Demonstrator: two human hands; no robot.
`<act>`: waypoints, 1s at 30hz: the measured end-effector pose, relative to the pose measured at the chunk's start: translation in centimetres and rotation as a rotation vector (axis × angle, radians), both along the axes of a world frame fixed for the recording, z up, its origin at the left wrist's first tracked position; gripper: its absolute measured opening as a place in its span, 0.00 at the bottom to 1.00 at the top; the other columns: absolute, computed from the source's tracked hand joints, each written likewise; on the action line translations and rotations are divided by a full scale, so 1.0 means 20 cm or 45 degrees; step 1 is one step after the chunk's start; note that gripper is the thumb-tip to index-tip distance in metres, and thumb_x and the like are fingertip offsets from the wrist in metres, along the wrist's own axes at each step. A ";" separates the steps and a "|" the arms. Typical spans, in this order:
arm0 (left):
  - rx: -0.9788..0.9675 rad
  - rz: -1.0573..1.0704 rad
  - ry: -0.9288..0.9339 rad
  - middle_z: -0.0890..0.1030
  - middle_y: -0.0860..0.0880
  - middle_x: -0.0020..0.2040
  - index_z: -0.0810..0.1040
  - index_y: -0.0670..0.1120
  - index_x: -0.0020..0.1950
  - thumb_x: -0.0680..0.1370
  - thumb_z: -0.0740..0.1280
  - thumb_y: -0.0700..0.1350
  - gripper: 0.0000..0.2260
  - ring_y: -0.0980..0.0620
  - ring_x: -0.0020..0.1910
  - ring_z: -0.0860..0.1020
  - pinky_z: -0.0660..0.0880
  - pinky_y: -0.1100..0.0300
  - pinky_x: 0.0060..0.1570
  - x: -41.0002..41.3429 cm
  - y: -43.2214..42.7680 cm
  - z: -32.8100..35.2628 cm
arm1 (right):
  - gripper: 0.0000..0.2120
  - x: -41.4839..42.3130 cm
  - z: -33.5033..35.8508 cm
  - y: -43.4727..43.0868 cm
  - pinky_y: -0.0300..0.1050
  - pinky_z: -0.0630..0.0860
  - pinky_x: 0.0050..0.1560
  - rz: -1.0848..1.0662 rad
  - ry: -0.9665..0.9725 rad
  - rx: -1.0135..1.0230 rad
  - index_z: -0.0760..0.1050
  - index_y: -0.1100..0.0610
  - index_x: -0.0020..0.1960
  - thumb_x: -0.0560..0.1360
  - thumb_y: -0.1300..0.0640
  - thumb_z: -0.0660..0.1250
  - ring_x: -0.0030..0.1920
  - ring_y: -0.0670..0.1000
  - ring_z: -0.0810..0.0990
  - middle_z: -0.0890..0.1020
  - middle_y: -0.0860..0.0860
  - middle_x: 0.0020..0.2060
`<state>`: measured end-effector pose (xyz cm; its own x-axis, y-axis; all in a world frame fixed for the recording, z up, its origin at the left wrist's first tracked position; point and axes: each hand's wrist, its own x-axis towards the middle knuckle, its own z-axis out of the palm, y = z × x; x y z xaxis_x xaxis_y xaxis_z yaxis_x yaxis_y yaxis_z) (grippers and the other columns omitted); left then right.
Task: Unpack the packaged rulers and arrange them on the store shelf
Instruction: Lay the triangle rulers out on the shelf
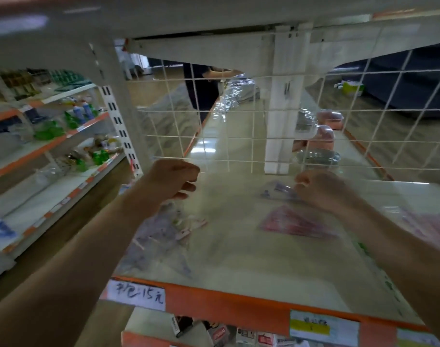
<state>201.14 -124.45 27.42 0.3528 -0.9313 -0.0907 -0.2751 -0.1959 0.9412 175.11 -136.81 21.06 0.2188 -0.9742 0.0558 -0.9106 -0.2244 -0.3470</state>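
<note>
Head view looks down at a pale shelf board (239, 259) backed by a white wire grid (239, 139). Just in front of the grid's lower left part, the left hand (174, 179) is raised with its fingers curled inward towards the thumb; motion blur hides whether they pinch anything. In front of the grid's lower right part, the right hand (319, 189) has its fingers curled, gripping the edge of a clear packet (279, 191) with a purplish tint. A pink ruler pack (296, 224) lies flat on the board, nearer the viewer than the grid and under the right wrist. A heap of small packets (184, 226) lies below the left hand, also on the viewer's side of the grid.
</note>
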 end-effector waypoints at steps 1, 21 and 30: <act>0.002 0.011 -0.046 0.79 0.46 0.39 0.79 0.46 0.43 0.78 0.65 0.38 0.06 0.51 0.37 0.78 0.74 0.58 0.42 0.06 0.03 0.00 | 0.12 0.04 0.01 0.02 0.48 0.72 0.57 0.068 -0.054 -0.036 0.80 0.55 0.55 0.75 0.55 0.63 0.57 0.57 0.77 0.81 0.54 0.56; 0.564 -0.187 -1.036 0.57 0.52 0.76 0.57 0.54 0.76 0.65 0.69 0.68 0.44 0.49 0.75 0.54 0.58 0.48 0.71 0.31 0.44 -0.25 | 0.27 0.94 0.04 0.49 0.43 0.66 0.44 0.819 0.226 0.314 0.73 0.54 0.47 0.68 0.30 0.64 0.53 0.56 0.75 0.76 0.52 0.50; 0.496 -0.144 -0.922 0.57 0.51 0.76 0.57 0.55 0.76 0.68 0.70 0.63 0.40 0.47 0.72 0.61 0.64 0.49 0.69 0.29 0.47 -0.21 | 0.16 0.86 0.06 0.53 0.29 0.65 0.22 0.796 -0.464 0.758 0.71 0.50 0.28 0.71 0.53 0.73 0.21 0.37 0.73 0.73 0.40 0.17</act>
<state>206.95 -115.11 23.24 0.3538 -0.9135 -0.2007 -0.8248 -0.4059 0.3937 192.36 -126.20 22.35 0.7798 -0.5755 -0.2464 -0.4972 -0.3301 -0.8024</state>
